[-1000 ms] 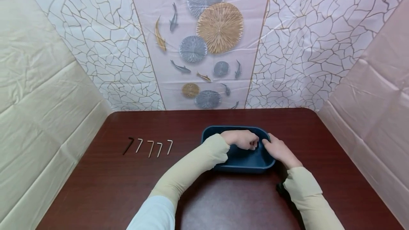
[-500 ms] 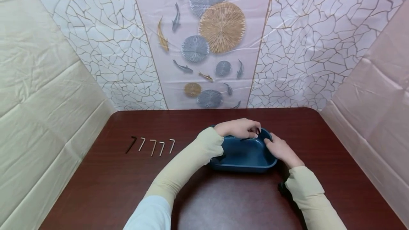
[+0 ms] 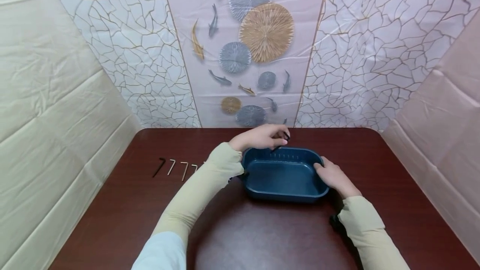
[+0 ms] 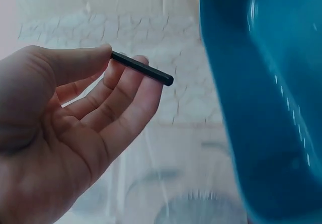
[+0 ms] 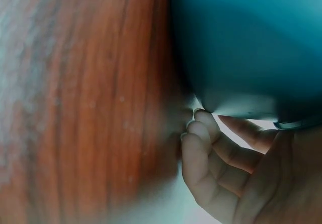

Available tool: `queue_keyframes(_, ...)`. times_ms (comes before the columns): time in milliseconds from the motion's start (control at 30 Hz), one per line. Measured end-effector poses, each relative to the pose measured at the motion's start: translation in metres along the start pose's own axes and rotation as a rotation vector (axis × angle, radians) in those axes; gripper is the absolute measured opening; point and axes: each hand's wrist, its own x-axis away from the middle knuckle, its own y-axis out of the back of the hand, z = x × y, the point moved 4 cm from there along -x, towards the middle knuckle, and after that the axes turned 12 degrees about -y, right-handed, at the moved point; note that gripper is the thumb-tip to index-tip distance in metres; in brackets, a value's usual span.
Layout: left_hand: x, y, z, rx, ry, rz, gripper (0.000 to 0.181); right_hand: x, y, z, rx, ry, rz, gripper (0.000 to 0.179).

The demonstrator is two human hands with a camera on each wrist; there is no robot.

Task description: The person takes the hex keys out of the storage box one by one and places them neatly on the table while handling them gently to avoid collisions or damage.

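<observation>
My left hand (image 3: 261, 136) pinches a black hex key (image 4: 143, 69) between thumb and fingers, above the far rim of a blue tray (image 3: 286, 178). In the left wrist view one end of the key juts past the fingers; its other end is hidden by the thumb. At the tray's right end, my right hand (image 3: 333, 177) grips the rim, thumb over the edge and fingers along the outer wall. Seen from the right wrist, those fingers (image 5: 198, 153) curl beneath the tray's wall (image 5: 251, 48).
Left of the tray, a black hex key (image 3: 159, 168) and several silver hex keys (image 3: 184, 171) lie in a row on the dark red-brown table (image 3: 112, 220). My left sleeve (image 3: 202, 186) partly covers the rightmost ones. A patterned cloth (image 3: 337, 66) hangs behind the table.
My left hand has come up out of the tray with the black hex key and moved left and away, past the far rim. The right hand keeps its hold on the tray.
</observation>
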Motion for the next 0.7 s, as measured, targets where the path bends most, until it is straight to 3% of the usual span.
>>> queue_keyframes(367,0.083,0.047,0.019,0.113,0.145,-0.192,0.021,0.003,0.001,0.002,0.006,0.016,0.001,0.067)
queue_keyframes(533,0.117,0.055,0.032,0.111,0.207,-0.235,0.022,0.002,0.0,0.002,0.013,0.014,0.001,0.069)
queue_keyframes(700,0.142,0.054,0.043,0.076,0.248,-0.258,0.027,0.001,-0.001,0.002,0.015,0.012,-0.001,0.067)
